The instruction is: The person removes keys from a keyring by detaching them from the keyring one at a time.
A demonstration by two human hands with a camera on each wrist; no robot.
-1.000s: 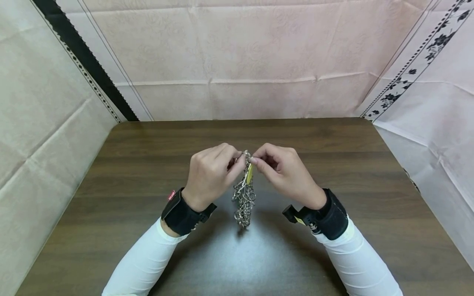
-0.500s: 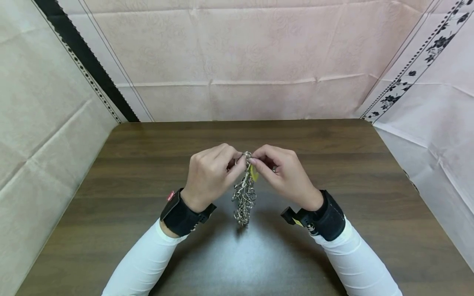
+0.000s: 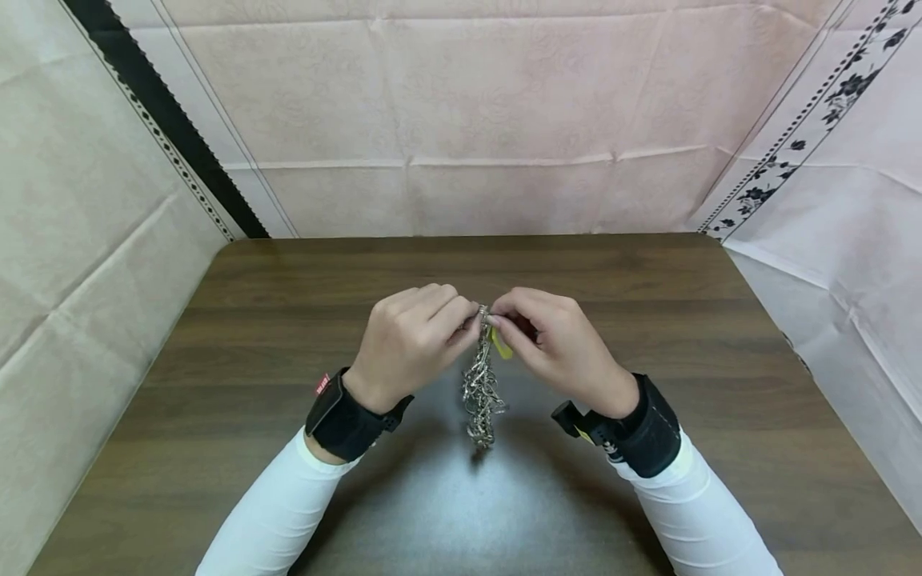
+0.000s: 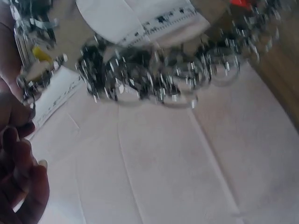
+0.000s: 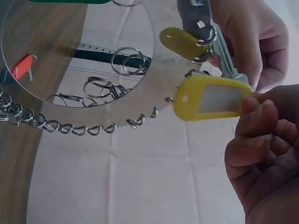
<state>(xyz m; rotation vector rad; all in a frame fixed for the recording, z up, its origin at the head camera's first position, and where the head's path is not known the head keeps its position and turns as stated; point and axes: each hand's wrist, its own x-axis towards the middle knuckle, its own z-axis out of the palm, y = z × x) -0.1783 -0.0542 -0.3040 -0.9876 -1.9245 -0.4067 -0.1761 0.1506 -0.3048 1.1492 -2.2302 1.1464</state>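
In the head view, my left hand grips the top of a hanging bunch of metal rings and chains. My right hand meets it there, pinching a yellow key tag. Up close in the right wrist view, the thumb and finger hold one end of this tag. A silver key and a second yellow tag hang just above, beside the left hand. Blurred rings and chains cross the left wrist view. The exact left fingertip contact is hidden.
A round see-through or mirror-like shape appears behind the rings; I cannot tell which. A red tag-like piece and a green piece show in the right wrist view. Below lies the brown wooden table, with pale cloth around it.
Both hands and the bunch have shifted slightly toward me, and the bunch slightly right. The yellow tag has swung out to the right of the bunch, under my right fingertips.
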